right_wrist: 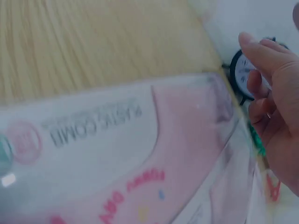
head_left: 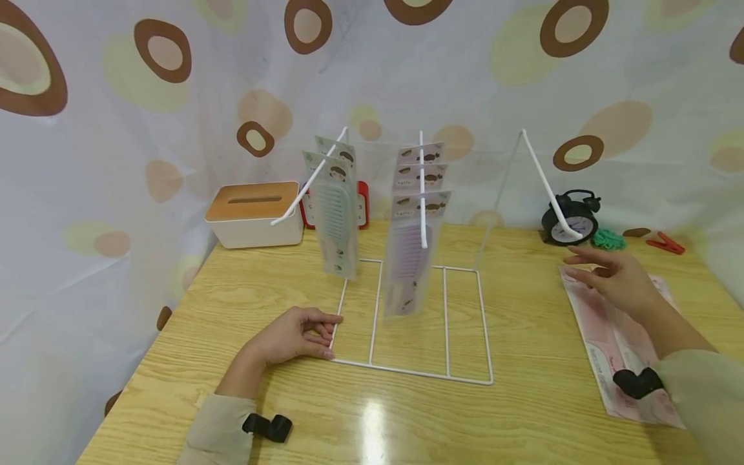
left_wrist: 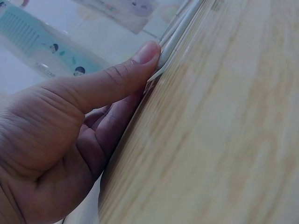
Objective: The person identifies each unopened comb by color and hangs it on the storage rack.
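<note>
A white wire display rack (head_left: 407,371) stands on the table, its three arms rising toward the camera. My left hand (head_left: 290,336) holds its base at the front left corner; in the left wrist view the thumb (left_wrist: 147,52) presses on the white wire. Green combs (head_left: 332,213) in clear packs hang on the left arm, and purple combs (head_left: 407,255) in packs on the middle one. The right arm (head_left: 545,184) carries nothing. Over pink packages (head_left: 604,342) marked "plastic comb", my right hand (head_left: 619,281) hovers with loosely bent fingers, holding nothing.
Along the back stand a tissue box (head_left: 256,219) with a wooden lid, a red-framed calendar (head_left: 363,203) behind the green packs, and a black alarm clock (head_left: 569,218). Green cord (head_left: 608,239) and a red clip (head_left: 666,243) lie at the back right. A patterned curtain (head_left: 372,77) closes off the rear.
</note>
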### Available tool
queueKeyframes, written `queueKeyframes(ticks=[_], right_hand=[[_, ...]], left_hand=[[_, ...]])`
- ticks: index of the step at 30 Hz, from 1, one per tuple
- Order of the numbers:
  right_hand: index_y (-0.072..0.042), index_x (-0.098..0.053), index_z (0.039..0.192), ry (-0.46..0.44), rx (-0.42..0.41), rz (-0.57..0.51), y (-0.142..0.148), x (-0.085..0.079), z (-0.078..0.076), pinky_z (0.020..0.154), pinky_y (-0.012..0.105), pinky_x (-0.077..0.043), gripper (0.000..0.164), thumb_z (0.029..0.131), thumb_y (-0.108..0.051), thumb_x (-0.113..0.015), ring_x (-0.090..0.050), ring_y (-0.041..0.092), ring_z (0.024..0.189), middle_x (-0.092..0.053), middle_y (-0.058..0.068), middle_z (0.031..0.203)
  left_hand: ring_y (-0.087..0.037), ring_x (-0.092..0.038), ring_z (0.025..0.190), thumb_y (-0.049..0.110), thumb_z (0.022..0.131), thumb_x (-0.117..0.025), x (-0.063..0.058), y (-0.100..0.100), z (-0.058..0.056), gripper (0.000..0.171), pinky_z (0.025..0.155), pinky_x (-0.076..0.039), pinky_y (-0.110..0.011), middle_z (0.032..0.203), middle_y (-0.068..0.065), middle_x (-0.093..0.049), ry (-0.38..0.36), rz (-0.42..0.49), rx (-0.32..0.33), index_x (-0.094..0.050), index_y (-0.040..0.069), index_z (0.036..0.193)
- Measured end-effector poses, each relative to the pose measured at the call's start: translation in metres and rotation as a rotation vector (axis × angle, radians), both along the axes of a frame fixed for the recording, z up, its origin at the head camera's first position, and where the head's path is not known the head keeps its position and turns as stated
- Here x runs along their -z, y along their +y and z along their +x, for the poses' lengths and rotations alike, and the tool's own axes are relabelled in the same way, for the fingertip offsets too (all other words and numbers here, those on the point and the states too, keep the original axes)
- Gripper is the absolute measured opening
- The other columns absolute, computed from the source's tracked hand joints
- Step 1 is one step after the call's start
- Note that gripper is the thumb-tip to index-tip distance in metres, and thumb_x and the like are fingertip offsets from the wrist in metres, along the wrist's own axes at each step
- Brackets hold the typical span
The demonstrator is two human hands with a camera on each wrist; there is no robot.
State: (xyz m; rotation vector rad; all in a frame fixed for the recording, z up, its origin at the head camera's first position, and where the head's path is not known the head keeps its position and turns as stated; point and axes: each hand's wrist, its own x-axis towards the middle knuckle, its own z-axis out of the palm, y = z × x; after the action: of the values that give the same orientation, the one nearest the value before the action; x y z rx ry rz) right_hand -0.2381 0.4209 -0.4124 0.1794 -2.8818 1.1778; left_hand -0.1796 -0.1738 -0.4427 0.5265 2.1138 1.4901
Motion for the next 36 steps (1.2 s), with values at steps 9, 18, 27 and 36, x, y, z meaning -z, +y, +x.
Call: queueKeyframes(ticks=[9, 18, 27, 36], right_hand=[[-0.013, -0.05, 0.148, -0.053, -0.037, 0.176, 0.023, 0.011, -0.012, 0.073, 0.006, -0.041, 0.066, 0.092, -0.041, -0.072, -0.043, -0.007, 0.108, -0.066, -0.015, 0.127], [-0.007, -0.044, 0.15, -0.168, -0.073, 0.279, 0.019, 0.006, -0.022, 0.098, 0.072, -0.039, 0.079, 0.089, -0.05, -0.072, -0.04, 0.055, 0.128, -0.045, 0.031, 0.146], [-0.006, -0.061, 0.134, -0.023, 0.113, 0.14, 0.007, 0.012, -0.019, 0.055, 0.023, -0.044, 0.055, 0.092, -0.04, -0.073, -0.047, 0.01, 0.077, -0.059, 0.0, 0.103], [-0.014, -0.067, 0.129, 0.094, 0.209, -0.076, -0.009, -0.022, 0.009, 0.082, 0.011, -0.041, 0.043, 0.092, -0.036, -0.072, -0.046, -0.009, 0.102, -0.054, -0.041, 0.1]], left_hand=[[-0.016, -0.065, 0.097, 0.008, 0.08, -0.083, 0.0, 0.001, 0.0, 0.067, 0.084, -0.06, -0.024, 0.108, -0.014, -0.061, 0.002, -0.012, -0.002, -0.054, -0.004, 0.14], [-0.019, -0.064, 0.099, 0.009, 0.08, -0.084, -0.001, 0.002, 0.0, 0.068, 0.084, -0.06, -0.024, 0.108, -0.012, -0.061, -0.008, -0.013, -0.01, -0.055, -0.003, 0.14], [-0.014, -0.065, 0.095, 0.007, 0.08, -0.083, 0.002, -0.002, 0.002, 0.067, 0.084, -0.06, -0.024, 0.108, -0.016, -0.061, -0.008, 0.0, -0.001, -0.054, -0.006, 0.139], [-0.017, -0.065, 0.097, 0.008, 0.079, -0.084, 0.001, 0.0, 0.0, 0.067, 0.085, -0.06, -0.025, 0.107, -0.013, -0.061, -0.005, -0.009, -0.014, -0.056, -0.002, 0.139]])
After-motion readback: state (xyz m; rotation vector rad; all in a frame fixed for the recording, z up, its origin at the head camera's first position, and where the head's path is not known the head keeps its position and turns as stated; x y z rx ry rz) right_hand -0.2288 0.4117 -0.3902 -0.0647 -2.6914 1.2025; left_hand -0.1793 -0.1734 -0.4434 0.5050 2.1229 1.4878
